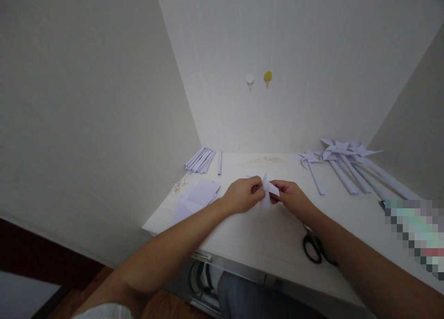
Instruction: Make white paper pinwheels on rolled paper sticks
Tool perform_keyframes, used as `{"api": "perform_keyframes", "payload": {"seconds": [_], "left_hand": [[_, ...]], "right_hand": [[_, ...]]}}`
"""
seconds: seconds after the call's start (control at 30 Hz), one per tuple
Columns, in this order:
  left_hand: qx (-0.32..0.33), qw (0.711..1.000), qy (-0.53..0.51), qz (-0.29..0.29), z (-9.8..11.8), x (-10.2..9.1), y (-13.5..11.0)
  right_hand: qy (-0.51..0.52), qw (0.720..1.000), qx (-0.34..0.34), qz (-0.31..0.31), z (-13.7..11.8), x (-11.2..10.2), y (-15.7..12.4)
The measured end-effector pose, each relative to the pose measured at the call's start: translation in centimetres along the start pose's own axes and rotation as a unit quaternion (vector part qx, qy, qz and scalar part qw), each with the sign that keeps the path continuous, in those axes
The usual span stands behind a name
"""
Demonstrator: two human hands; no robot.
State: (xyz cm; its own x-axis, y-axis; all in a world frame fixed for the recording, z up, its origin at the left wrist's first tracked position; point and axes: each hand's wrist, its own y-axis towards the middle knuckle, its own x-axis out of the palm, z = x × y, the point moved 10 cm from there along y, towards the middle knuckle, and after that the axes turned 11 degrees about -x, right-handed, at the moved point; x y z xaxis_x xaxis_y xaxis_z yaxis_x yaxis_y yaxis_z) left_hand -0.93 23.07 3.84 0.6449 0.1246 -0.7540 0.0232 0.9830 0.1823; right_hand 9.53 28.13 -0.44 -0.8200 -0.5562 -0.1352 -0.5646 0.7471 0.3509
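Note:
Between my hands, above the middle of the white desk (pixel 256 235), is a small white paper pinwheel (pixel 265 189) with folded blades. My left hand (pixel 244 194) pinches it from the left, fingers curled in. From the other side my right hand (pixel 289 196) grips a blade between thumb and fingers. The pinwheel's centre is partly covered by my fingers. Under my right forearm lie black-handled scissors (pixel 312 249), their blades mostly hidden. White paper squares (pixel 201 194) are stacked left of my left hand.
Rolled paper sticks (pixel 200 160) lie in a bundle at the back left, with one single stick (pixel 219 163) beside them. Small pale pieces (pixel 179 185) sit near the left edge. Several pinwheels on sticks (pixel 342 152) rest at the back right. Two hooks (pixel 268 76) are on the wall.

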Motion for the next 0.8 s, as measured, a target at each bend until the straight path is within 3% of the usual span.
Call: {"api": "perform_keyframes", "payload": {"seconds": [0.33, 0.47, 0.57, 0.7, 0.8], "left_hand": [[0.005, 0.992, 0.128, -0.004, 2.9, -2.7, 0.0], [-0.004, 0.988, 0.153, -0.013, 2.0, -3.0, -0.2], [-0.051, 0.982, 0.182, 0.0, -1.8, -5.1, 0.7], [-0.186, 0.948, 0.251, 0.058, -10.5, -11.0, 2.2], [-0.271, 0.915, 0.293, 0.048, -16.2, -14.1, 2.3]], "right_hand": [[0.111, 0.993, 0.041, 0.004, 0.2, 0.8, -0.4], [0.125, 0.991, 0.049, 0.006, 0.6, 0.8, -0.3], [0.131, 0.99, 0.055, 0.01, 1.1, 0.6, -0.1], [0.138, 0.988, 0.058, 0.021, 1.4, 0.2, 0.0], [0.144, 0.987, 0.059, 0.029, 1.5, 0.0, 0.1]]}}
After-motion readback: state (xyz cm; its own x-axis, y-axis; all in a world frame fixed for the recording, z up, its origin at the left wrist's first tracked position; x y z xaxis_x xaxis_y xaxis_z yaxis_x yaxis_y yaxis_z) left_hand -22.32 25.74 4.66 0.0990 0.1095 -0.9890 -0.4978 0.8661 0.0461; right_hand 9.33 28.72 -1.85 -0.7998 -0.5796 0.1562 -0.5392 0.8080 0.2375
